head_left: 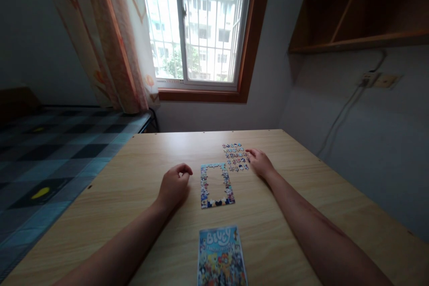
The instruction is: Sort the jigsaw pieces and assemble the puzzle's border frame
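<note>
A small jigsaw frame (216, 185), only its border assembled, lies on the wooden table (134, 187). Just left of it my left hand (174, 185) rests on the table, fingers curled loosely, nothing visible in them. Several loose puzzle pieces (236, 157) are spread in rows beyond the frame to the right. My right hand (259, 162) lies at the right edge of those pieces, fingertips touching them; whether it pinches a piece is too small to see. A colourful picture card (221, 257) lies near me at the table's front.
A bed with a checked blue cover (56, 152) stands to the left of the table. A window (197, 22) with a curtain (114, 40) is ahead. A wooden shelf (362, 9) hangs on the right wall, above a socket with a cable (372, 80).
</note>
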Available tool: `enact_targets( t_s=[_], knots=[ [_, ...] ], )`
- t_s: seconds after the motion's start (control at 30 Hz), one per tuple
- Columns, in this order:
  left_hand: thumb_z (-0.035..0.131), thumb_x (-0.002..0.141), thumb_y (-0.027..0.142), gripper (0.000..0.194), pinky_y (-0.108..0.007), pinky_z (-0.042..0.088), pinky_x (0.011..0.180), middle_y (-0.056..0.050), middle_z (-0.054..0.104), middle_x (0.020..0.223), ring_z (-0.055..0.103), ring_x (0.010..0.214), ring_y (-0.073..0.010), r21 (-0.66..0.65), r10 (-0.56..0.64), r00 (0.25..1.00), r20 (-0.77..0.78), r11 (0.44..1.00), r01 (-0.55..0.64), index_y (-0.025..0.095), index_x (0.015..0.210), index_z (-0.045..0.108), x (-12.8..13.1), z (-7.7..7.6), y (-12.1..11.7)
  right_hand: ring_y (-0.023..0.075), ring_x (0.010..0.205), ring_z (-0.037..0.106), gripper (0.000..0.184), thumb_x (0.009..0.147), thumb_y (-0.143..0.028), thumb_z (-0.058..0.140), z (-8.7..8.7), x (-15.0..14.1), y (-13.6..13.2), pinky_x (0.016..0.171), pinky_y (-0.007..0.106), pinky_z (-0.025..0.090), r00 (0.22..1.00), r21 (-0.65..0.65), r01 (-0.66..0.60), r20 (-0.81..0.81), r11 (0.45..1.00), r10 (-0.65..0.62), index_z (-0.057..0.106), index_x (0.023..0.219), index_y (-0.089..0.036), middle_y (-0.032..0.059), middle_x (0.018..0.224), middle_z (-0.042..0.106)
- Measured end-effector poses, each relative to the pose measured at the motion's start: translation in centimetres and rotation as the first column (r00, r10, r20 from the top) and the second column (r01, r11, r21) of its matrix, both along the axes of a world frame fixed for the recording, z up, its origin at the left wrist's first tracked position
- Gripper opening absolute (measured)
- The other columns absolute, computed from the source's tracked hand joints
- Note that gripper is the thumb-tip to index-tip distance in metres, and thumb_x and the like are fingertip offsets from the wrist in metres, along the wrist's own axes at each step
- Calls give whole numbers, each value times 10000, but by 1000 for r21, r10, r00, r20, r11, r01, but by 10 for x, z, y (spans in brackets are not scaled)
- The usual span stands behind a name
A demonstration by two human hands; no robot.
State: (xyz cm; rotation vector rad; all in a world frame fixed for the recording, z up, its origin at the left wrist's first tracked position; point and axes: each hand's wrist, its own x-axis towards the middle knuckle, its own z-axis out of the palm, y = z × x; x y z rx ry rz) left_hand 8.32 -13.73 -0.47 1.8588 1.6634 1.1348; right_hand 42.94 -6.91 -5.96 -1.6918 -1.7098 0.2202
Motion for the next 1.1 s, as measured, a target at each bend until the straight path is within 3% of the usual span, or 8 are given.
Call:
enact_targets(
  t_s=[0.5,0.83,0.97,1.1],
  knots=[
    [459,665,292,199,-319,435,720,-6,683,685,596,673,-199,7,-4,1000,11,1000,4,224,649,645,-1,-2,2,193,1159,633,381,885,-178,462,6,-2,-4,1063,314,458,999,42,37,-15,998,-36,720,1165,-191,68,1208,722],
    [455,676,297,214,-317,437,706,-3,676,675,580,653,-193,3,-9,1000,2,1000,9,218,668,654,-1,-3,2,186,1199,621,417,914,-156,422,3,3,-1,1075,293,430,982,-70,171,94,983,-164,704,1215,-217,53,1279,703],
    [452,675,286,216,-313,437,708,-1,676,676,581,648,-186,-1,3,1000,-6,1000,-3,214,667,655,-1,-3,2,213,1266,573,432,921,-182,425,7,7,-5,1111,329,385,958,-135,249,179,959,-224,683,1263,-238,58,1366,652],
    [454,682,283,214,-315,440,707,-3,678,682,580,646,-186,-5,6,1000,-15,1000,-6,214,670,656,-1,-3,2,248,1360,483,465,948,-234,393,9,12,-10,1164,437,318,927,-197,327,256,924,-273,627,1349,-261,61,1484,556]
  ],
)
